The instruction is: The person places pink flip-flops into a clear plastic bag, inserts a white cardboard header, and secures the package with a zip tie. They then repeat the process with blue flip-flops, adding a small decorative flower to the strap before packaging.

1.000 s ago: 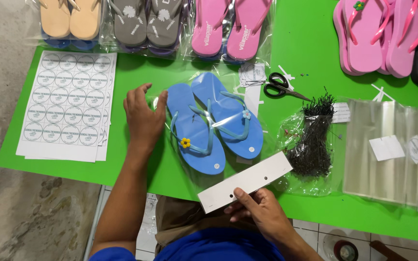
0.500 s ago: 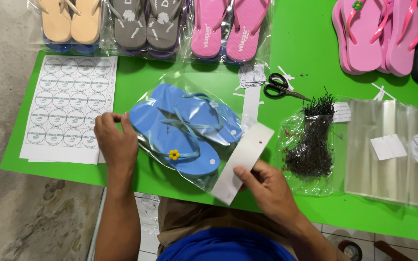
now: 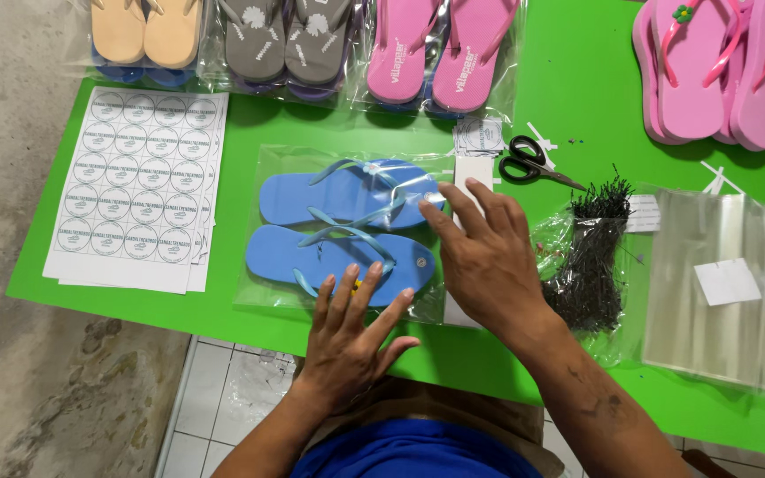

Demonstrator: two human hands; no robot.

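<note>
Left hand (image 3: pixel 347 332) and right hand (image 3: pixel 489 257), both open and flat, press the bagged blue flip-flops (image 3: pixel 343 230) at the green table's (image 3: pixel 568 97) near edge; slick plastic could slide, skewing the white card (image 3: pixel 469 177) beneath.

table (image 3: pixel 577 97): bright green
bagged flip-flops (image 3: pixel 343 226): light blue, yellow flower
sticker sheet (image 3: pixel 135 186): white, rows of round labels
scissors (image 3: pixel 533 164): black handles
far sandals (image 3: pixel 440 53): pink, grey, tan
</note>
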